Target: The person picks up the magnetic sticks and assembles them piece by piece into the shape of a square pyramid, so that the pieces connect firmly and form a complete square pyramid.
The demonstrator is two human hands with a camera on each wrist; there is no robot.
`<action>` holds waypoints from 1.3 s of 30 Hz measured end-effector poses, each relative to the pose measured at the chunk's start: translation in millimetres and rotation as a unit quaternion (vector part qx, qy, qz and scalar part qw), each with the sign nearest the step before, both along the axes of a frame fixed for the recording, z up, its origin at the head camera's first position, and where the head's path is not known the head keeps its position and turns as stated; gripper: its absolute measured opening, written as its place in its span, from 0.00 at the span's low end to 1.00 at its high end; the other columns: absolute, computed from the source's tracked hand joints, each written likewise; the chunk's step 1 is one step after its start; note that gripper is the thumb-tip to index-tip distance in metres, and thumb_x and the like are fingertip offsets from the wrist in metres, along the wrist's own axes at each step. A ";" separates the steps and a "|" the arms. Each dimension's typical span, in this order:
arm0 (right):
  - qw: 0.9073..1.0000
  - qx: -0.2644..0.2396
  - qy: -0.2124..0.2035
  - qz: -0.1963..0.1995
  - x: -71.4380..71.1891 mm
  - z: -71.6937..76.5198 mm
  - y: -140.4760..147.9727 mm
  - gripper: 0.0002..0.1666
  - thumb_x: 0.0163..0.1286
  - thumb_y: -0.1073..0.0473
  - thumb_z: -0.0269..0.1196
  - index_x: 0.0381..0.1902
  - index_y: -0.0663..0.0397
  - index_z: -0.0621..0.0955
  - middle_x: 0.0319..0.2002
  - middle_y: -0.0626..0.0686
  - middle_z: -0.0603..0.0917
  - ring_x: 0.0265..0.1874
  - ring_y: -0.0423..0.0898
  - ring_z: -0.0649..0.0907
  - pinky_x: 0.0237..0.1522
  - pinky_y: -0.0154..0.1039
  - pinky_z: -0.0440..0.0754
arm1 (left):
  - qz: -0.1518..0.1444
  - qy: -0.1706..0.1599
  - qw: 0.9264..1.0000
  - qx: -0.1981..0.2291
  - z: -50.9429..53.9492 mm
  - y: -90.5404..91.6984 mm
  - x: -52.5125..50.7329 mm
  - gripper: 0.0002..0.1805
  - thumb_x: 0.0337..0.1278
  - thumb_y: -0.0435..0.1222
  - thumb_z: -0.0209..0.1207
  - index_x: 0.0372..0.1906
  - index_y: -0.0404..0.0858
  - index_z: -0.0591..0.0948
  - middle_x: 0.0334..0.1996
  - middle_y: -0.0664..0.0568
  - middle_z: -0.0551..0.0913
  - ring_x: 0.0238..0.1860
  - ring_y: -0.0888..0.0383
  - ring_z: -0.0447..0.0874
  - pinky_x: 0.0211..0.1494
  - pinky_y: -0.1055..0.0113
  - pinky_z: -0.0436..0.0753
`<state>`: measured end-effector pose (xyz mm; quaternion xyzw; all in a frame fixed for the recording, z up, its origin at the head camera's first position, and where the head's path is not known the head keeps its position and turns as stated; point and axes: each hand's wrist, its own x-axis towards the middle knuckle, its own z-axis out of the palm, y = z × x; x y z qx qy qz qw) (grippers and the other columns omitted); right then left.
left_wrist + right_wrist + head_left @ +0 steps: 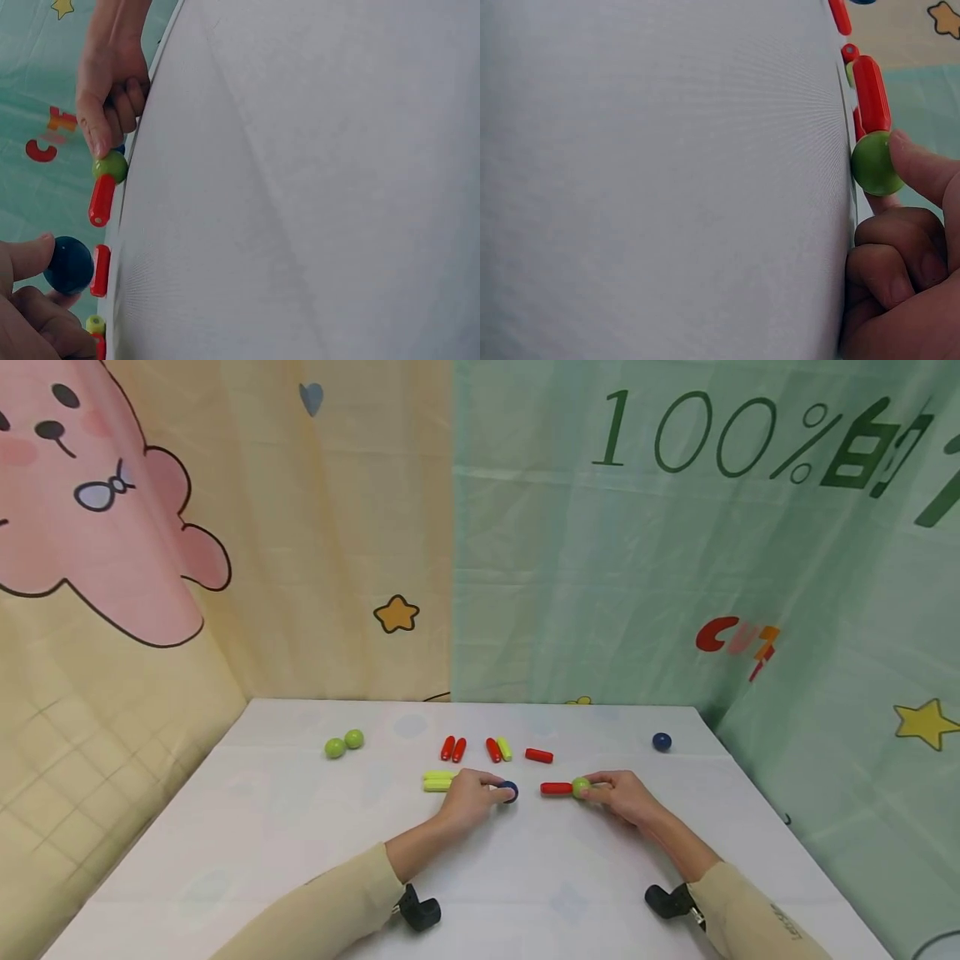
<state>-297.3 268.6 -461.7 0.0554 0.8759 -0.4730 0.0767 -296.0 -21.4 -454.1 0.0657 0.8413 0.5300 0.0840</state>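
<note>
My left hand (468, 799) pinches a dark blue ball (69, 265) between thumb and finger, over the middle of the table. To its right, my right hand (628, 796) pinches a green ball (877, 163). A red rod (556, 788) extends from that ball toward the blue one, with a gap between rod and blue ball. In the right wrist view the rod's end meets the green ball; whether it is plugged in cannot be told. Just left of my left hand lie yellow-green rods (437, 781), partly hidden by it.
Farther back on the white table (300, 860) lie a pair of red rods (453, 749), a red rod (492, 750) beside a yellow-green rod (505, 749), and a single red rod (538, 756). Two green balls (344, 743) sit back left, another blue ball (662, 742) back right. Printed curtains surround the table.
</note>
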 end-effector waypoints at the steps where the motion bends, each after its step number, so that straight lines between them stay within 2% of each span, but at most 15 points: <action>1: 1.000 0.000 0.000 0.000 0.0 -0.1 -0.5 0.31 0.65 0.49 0.71 0.61 0.60 0.80 0.18 0.46 0.63 0.16 0.44 0.63 0.21 0.34 0.60 | -0.002 0.000 1.000 -0.001 -0.7 1.3 -0.8 0.18 0.59 0.42 0.69 0.50 0.36 0.88 0.41 0.50 0.86 0.44 0.53 0.75 0.38 0.67 0.77; 6: 1.000 -0.004 0.002 0.000 0.0 -0.2 -0.4 0.31 0.65 0.50 0.70 0.60 0.60 0.80 0.18 0.46 0.63 0.16 0.44 0.63 0.21 0.34 0.60 | -0.011 -0.005 1.000 0.003 -2.5 7.5 -4.7 0.18 0.60 0.42 0.69 0.51 0.35 0.87 0.42 0.49 0.86 0.44 0.53 0.76 0.42 0.65 0.81; 14: 1.000 -0.006 0.004 0.007 -0.5 -0.6 0.3 0.30 0.65 0.51 0.70 0.61 0.61 0.80 0.18 0.46 0.63 0.17 0.43 0.62 0.21 0.34 0.60 | -0.014 -0.015 1.000 0.002 -7.3 19.1 -7.8 0.19 0.61 0.41 0.68 0.52 0.35 0.87 0.48 0.47 0.85 0.47 0.52 0.77 0.52 0.58 0.81; 22: 1.000 -0.009 -0.002 0.001 -1.3 -1.3 -0.8 0.30 0.65 0.51 0.70 0.61 0.61 0.80 0.18 0.46 0.63 0.17 0.43 0.63 0.21 0.34 0.61 | -0.014 -0.007 1.000 -0.005 -10.5 30.8 -12.1 0.19 0.61 0.42 0.68 0.53 0.36 0.87 0.48 0.49 0.84 0.47 0.54 0.77 0.48 0.61 0.81; 28: 1.000 -0.013 -0.002 0.001 -1.0 1.5 -2.1 0.30 0.65 0.51 0.70 0.61 0.60 0.80 0.18 0.46 0.63 0.16 0.44 0.62 0.21 0.34 0.60 | -0.012 -0.005 1.000 -0.004 -8.8 34.4 -12.7 0.19 0.61 0.43 0.68 0.52 0.37 0.87 0.51 0.47 0.81 0.48 0.54 0.76 0.50 0.60 0.80; 39: 1.000 -0.008 -0.003 0.004 -0.5 0.0 -0.7 0.32 0.65 0.51 0.70 0.62 0.62 0.80 0.19 0.45 0.63 0.19 0.43 0.63 0.22 0.35 0.60 | -0.020 -0.005 1.000 -0.005 -8.6 37.8 -11.3 0.17 0.60 0.42 0.68 0.50 0.36 0.88 0.47 0.49 0.85 0.45 0.56 0.77 0.50 0.61 0.80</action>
